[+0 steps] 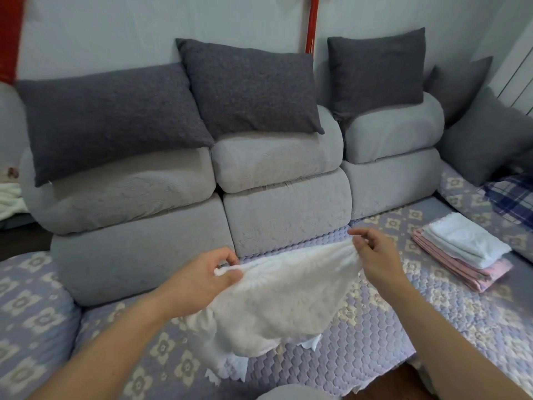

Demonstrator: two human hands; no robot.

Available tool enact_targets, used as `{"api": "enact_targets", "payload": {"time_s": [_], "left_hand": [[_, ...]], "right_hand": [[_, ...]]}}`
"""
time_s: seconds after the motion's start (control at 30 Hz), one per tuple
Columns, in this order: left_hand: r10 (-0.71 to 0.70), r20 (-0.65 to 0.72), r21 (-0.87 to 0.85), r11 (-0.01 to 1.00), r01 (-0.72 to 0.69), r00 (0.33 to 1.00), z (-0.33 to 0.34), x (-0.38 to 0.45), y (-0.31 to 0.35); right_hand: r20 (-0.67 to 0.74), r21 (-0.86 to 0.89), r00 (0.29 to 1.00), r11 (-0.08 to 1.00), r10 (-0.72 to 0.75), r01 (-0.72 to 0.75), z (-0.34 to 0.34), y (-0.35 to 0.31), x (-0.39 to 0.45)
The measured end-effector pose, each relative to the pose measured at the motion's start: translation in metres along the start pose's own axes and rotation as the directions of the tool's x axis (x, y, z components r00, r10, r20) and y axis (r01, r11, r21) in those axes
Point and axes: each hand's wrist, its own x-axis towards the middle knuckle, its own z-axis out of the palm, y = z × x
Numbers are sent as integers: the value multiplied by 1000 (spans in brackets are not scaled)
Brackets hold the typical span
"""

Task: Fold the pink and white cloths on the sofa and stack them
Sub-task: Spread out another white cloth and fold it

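Above the sofa seat [375, 327], left of the folded stack [461, 249] — a white cloth [277, 301] is held up by its top edge. Left hand [207, 278]: corner pinched. Right hand [375, 255]: opposite corner pinched. Lower hem hangs slack and bunched. For a clean fold the edge is best drawn taut and the corners matched — then laid on the stack.
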Motion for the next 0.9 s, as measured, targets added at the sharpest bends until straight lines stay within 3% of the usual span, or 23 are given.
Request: {"api": "enact_targets", "payload": {"time_s": [0.17, 0.27, 0.33, 0.4, 0.47, 0.53, 0.6, 0.7, 0.9], "left_hand": [[46, 108, -73, 997, -38, 993, 4, -7, 12], [73, -41, -125, 989, -77, 997, 6, -2, 9], [84, -89, -109, 990, -94, 992, 8, 0, 9], [108, -4, -81, 991, -107, 994, 10, -1, 12], [113, 169, 4, 993, -115, 979, 12, -2, 18], [102, 301, 128, 981, -146, 948, 14, 0, 26], [117, 324, 210, 959, -192, 939, 13, 2, 33], [122, 217, 291, 939, -184, 969, 1, 5, 41], [86, 100, 299, 948, -112, 991, -13, -2, 37]], "right_hand": [[47, -31, 998, 998, 48, -46, -11, 4, 5], [90, -51, 990, 994, 104, -100, -17, 6, 8], [195, -278, 964, 953, 181, -123, -21, 6, 8], [335, -565, 922, 825, 193, 32, -21, -3, 1], [549, -510, 831, 824, 89, 248, -7, -29, -17], [741, -308, 670, 907, 40, 287, 25, -58, -40], [833, -201, 553, 932, 1, 301, 60, -60, -52], [810, -125, 584, 957, -53, 261, 84, -44, -57], [625, 116, 778, 993, -61, -16, 86, -28, -71]]}}
